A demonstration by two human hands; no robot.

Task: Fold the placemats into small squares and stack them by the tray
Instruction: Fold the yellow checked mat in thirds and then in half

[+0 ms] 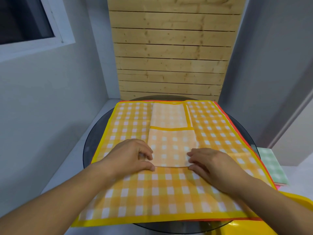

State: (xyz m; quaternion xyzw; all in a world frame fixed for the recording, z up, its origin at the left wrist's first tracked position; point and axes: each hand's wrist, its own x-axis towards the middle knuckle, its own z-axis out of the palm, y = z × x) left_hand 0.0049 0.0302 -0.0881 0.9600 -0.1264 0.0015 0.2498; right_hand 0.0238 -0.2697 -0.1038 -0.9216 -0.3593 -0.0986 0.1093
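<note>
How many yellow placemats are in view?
2: the folded placemat in the middle, and the spread placemat under it. A red-edged mat lies beneath; more may be hidden.

Plain home dining corner: a small round dark glass table (94, 141), covered by yellow gingham placemats (169, 192), stands against pale grey walls (42, 99). A white-framed window (25, 19) sits upper left, and a pine slat panel (171, 48) rises behind.

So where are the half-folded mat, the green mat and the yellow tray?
half-folded mat (171, 146): head view, middle of its near panel.
green mat (271, 164): head view, its checked top face.
yellow tray (300, 199): head view, its far rim.
</note>
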